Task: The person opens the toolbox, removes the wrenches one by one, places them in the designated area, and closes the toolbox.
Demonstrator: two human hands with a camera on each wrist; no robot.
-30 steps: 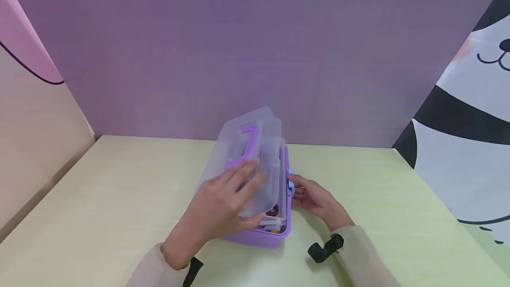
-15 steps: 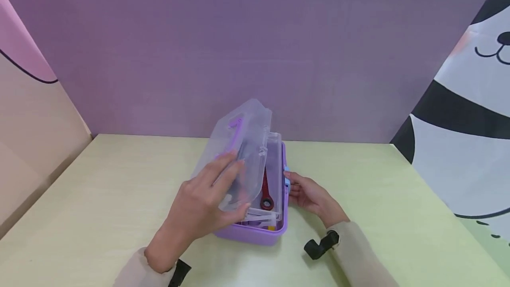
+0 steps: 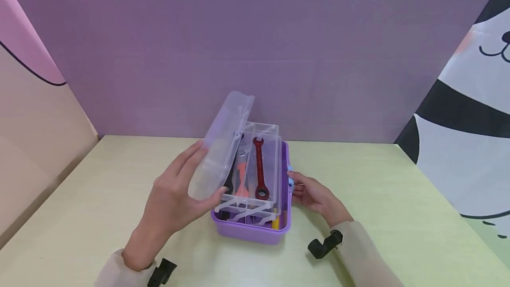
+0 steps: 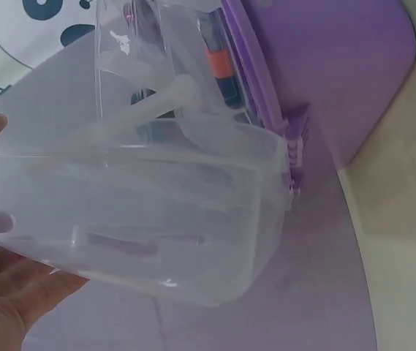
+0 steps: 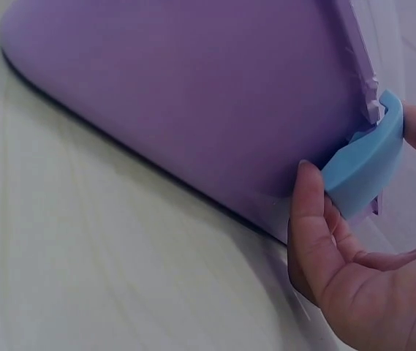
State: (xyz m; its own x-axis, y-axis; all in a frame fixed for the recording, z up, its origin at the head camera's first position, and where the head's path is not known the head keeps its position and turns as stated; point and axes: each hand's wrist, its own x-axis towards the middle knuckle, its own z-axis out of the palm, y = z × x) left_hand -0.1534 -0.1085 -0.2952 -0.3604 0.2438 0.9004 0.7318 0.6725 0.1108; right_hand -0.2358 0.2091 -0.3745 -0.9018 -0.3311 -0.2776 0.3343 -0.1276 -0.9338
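A purple toolbox [image 3: 251,234] stands on the table, its translucent lid [image 3: 229,123] raised and leaning to the left. My left hand [image 3: 171,194] holds the lid's free edge between thumb and fingers, as the left wrist view also shows. On the other side, my right hand [image 3: 318,198] pinches the light blue latch [image 5: 368,164] on the box's right wall. Inside, a clear tray [image 3: 275,167] carries a dark red wrench [image 3: 260,169], an orange-handled tool [image 3: 241,174] and a black tool partly hidden by the lid. Something yellow [image 3: 275,223] shows beneath the tray.
The pale wood-grain table [image 3: 127,180] extends to both sides of the box. Behind it rises a purple wall [image 3: 255,48], and a panda picture [image 3: 466,154] covers the right wall. A black wrist camera [image 3: 324,245] sits at the right sleeve.
My left hand has moved left, swinging the lid further up and away from the tray. The wrench and orange tool have come into view. My right hand stays at the latch.
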